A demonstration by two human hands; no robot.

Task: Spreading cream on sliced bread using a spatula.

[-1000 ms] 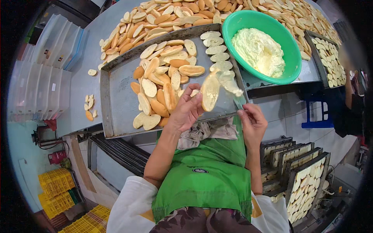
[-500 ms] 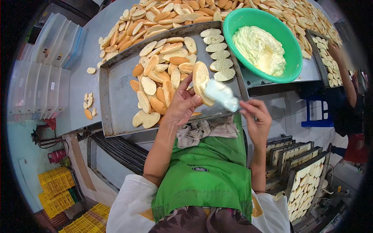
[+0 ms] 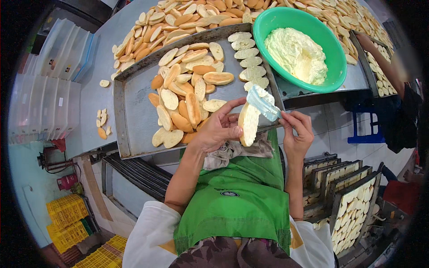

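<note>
My left hand [image 3: 218, 130] grips a long oval slice of bread [image 3: 248, 127], its cut face coated with pale cream. Between the fingers of my right hand [image 3: 296, 132] is a light-blue spatula [image 3: 264, 106], its blade smeared with cream and laid against the upper part of the slice. Both hands are over the near right edge of a metal tray [image 3: 119, 117]. Inside that tray lie a heap of bread slices [image 3: 187, 89] and, along the right side, a column of cream-coated slices [image 3: 248, 62]. A green bowl [image 3: 338, 73] of pale cream [image 3: 297, 56] stands just beyond.
A large pile of bread [image 3: 178, 22] covers the table's far side. Clear plastic bins [image 3: 42, 102] stand at left, yellow crates [image 3: 67, 214] below. Filled trays [image 3: 353, 214] lean at lower right. At far right, another person's arm [image 3: 380, 56] reaches over a tray [image 3: 384, 82].
The bread slice has come down and nearer to me, and its face now carries a cream layer. The spatula has shifted up toward the slice's far end. The other person's arm has moved farther out.
</note>
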